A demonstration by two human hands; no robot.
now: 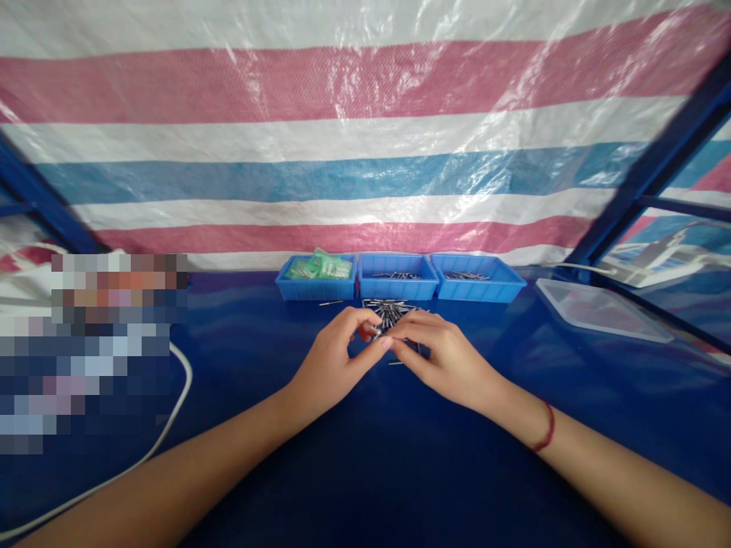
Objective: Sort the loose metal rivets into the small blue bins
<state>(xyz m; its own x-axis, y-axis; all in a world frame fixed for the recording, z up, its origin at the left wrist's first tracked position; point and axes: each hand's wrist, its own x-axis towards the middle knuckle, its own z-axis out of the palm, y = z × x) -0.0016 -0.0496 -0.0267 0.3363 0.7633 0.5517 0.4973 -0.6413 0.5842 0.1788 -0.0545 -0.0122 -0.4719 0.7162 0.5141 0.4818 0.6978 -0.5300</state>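
Observation:
My left hand [336,352] is closed, thumb and fingers pinched round a small shiny metal piece [377,331]. My right hand [448,354] meets it at the fingertips, its thumb and fingers pressed together; what they hold, if anything, is hidden. Just beyond both hands lies a loose pile of thin metal rods [389,310] on the blue table [354,464]. One stray rod [331,303] rests left of the pile, and another short rod [395,363] lies below the fingertips.
Behind the pile stand three blue bins: the left bin [317,290] with green packets [320,266], the middle bin [398,290] and right bin [485,292] with metal rods. A clear plastic lid [599,310] lies at right. A white cable [186,380] runs along the left.

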